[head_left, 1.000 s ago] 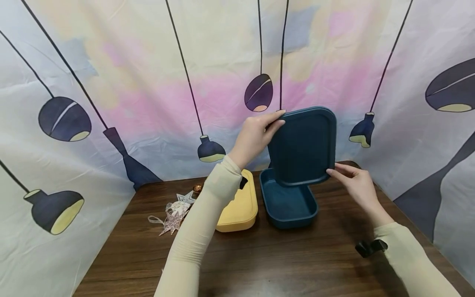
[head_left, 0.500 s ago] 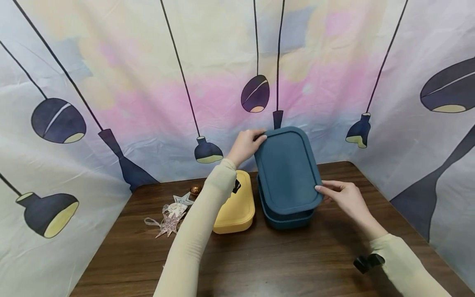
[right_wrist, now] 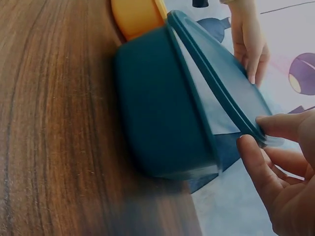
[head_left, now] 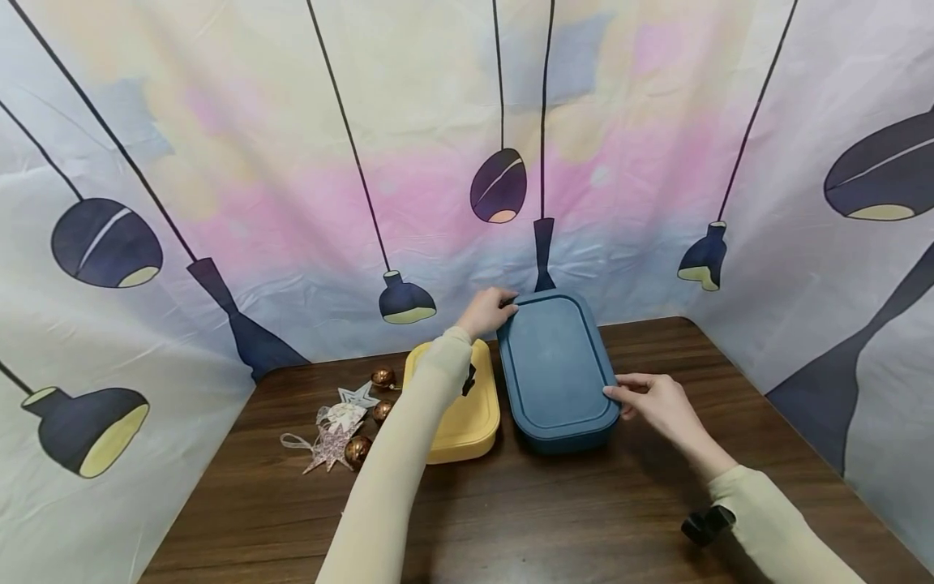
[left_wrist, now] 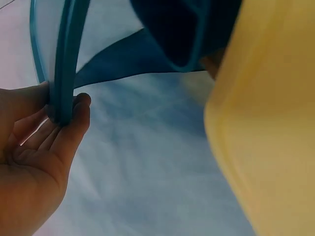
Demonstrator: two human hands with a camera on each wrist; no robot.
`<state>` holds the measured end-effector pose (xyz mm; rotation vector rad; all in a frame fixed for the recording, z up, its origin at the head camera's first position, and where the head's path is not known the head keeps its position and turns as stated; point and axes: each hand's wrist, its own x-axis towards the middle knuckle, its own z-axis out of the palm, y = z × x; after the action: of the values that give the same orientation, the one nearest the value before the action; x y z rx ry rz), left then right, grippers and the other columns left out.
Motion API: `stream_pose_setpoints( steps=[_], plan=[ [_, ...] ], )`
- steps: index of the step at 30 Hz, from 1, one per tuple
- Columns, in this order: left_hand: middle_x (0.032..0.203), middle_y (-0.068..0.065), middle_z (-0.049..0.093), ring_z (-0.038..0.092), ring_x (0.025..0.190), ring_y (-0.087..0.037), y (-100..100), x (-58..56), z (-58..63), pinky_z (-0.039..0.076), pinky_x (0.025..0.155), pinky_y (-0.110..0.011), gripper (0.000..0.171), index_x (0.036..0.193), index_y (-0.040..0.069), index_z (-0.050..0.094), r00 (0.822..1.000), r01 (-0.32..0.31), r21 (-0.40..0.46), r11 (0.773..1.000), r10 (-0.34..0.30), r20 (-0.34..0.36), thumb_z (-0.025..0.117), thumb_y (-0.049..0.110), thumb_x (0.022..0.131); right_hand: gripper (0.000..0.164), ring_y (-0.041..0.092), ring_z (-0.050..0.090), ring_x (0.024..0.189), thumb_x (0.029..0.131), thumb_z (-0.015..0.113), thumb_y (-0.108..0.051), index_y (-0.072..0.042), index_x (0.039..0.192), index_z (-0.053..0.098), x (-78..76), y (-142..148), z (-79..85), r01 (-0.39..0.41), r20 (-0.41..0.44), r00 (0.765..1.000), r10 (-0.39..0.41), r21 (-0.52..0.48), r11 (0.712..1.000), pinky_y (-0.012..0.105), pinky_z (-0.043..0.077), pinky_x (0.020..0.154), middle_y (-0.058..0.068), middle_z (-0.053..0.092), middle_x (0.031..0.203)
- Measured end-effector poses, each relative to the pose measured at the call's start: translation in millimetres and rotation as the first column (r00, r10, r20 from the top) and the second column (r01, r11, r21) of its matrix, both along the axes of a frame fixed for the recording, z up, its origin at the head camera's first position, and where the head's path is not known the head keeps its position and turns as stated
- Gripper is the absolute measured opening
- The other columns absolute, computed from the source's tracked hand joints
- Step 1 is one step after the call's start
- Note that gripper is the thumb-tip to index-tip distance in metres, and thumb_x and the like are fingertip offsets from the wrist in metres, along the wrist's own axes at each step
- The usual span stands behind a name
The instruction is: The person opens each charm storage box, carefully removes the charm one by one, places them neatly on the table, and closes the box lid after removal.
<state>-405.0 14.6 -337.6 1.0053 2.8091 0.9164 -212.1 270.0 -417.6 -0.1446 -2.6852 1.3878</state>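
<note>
A blue rectangular lid (head_left: 556,361) slants over the blue lunch box (head_left: 572,443). My left hand (head_left: 487,313) pinches the lid's far left corner between thumb and fingers. At its near right edge, my right hand (head_left: 659,410) pinches the rim. From the right wrist view, the lid (right_wrist: 214,73) sits close to the box's wall (right_wrist: 157,105) at one corner, with a gap widening toward my right fingers. In the left wrist view the lid's edge (left_wrist: 69,59) lies between thumb and fingertips, apart from the box. The lid hides the box's inside.
A yellow lidded box (head_left: 467,426) stands just left of the blue one, partly behind my left sleeve. Farther left lie a silver star (head_left: 358,395), a pink glittery star (head_left: 332,448) and several copper baubles (head_left: 357,453). A patterned cloth (head_left: 328,203) hangs behind the wooden table (head_left: 503,519).
Both hands have lowered the lid toward the box, tipping it from near upright to a flatter slant. The lid now covers the box's opening from above. More baubles show beside my left sleeve.
</note>
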Motion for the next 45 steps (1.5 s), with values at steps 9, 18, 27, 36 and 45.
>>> stream_pose_setpoints(
  steps=[9,18,27,36,45],
  plan=[
    [0.132,-0.010,0.051,0.052,0.114,-0.023,4,-6.4,-25.3,0.045,0.089,-0.035,0.037,0.134,0.005,0.050,0.999,-0.027,-0.062,0.998,0.030,0.045,0.047,0.018,0.099,0.063,0.017,0.063,0.061,0.081,0.066,-0.050,-0.002,0.122,0.061,-6.5,-3,-10.9,-0.010,0.017,1.000,0.010,0.011,1.000,0.038,0.051,0.062,0.003,0.066,0.073],
    [0.132,-0.010,0.051,0.051,0.116,-0.024,9,-10.3,-45.5,0.045,0.090,-0.035,0.037,0.134,0.004,0.050,0.996,-0.054,-0.107,0.993,0.062,0.071,0.046,0.016,0.099,0.062,0.018,0.065,0.066,0.082,0.065,-0.051,-0.003,0.121,0.062,-6.7,-6,-19.1,0.001,0.004,1.000,-0.001,0.040,0.999,0.033,0.050,0.058,0.012,0.066,0.099],
    [0.129,-0.010,0.053,0.053,0.113,-0.024,9,-8.7,-61.0,0.046,0.089,-0.035,0.034,0.131,0.006,0.053,0.992,-0.068,-0.198,0.978,0.087,0.088,0.046,0.016,0.099,0.062,0.015,0.066,0.069,0.083,0.064,-0.051,-0.001,0.121,0.062,-7.1,-11,-27.9,0.010,0.012,1.000,-0.011,0.048,0.999,0.030,0.050,0.059,0.015,0.066,0.102],
    [0.128,-0.011,0.054,0.053,0.113,-0.024,10,-6.9,-56.8,0.047,0.086,-0.033,0.034,0.132,0.008,0.053,0.990,-0.044,-0.266,0.963,0.077,0.117,0.045,0.014,0.099,0.057,0.016,0.064,0.061,0.085,0.064,-0.044,0.001,0.121,0.060,-7.6,-12,-28.4,-0.011,-0.002,1.000,0.011,0.024,1.000,0.033,0.052,0.059,0.008,0.068,0.085],
    [0.130,-0.012,0.052,0.053,0.112,-0.025,13,-10.2,-48.8,0.047,0.086,-0.034,0.035,0.132,0.004,0.052,0.982,-0.033,-0.339,0.940,0.094,0.166,0.046,0.012,0.098,0.056,0.021,0.058,0.047,0.088,0.062,-0.040,-0.001,0.127,0.054,-7.3,-12,-29.4,-0.034,-0.002,0.999,0.034,0.006,0.999,0.033,0.048,0.046,0.004,0.058,0.059]
  ],
)
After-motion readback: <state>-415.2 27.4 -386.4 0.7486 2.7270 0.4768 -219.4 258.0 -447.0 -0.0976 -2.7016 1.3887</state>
